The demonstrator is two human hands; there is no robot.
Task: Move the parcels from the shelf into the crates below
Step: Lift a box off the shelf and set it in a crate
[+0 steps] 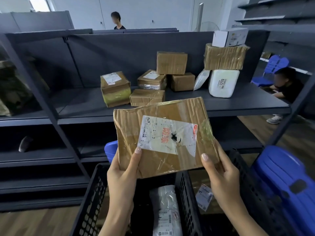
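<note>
While boxes wait on the shelf, the parcel hangs over the crates, clear of both. Risk: it's gripped only at the bottom corners on slick tape, so it may slip or tip and land on the wall between crates. Left hand and right hand each pinch a corner, thumbs in front, fingers hidden behind.

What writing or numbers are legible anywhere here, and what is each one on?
"3270": sticker on the white parcel on the shelf; the smaller print beside it is unreadable.
"防冻": red, on the label of the cardboard parcel gripped by the left hand and right hand; its small print is blurred.
Labels on the brown boxes and on the white bag in the crate: too small to read.
</note>
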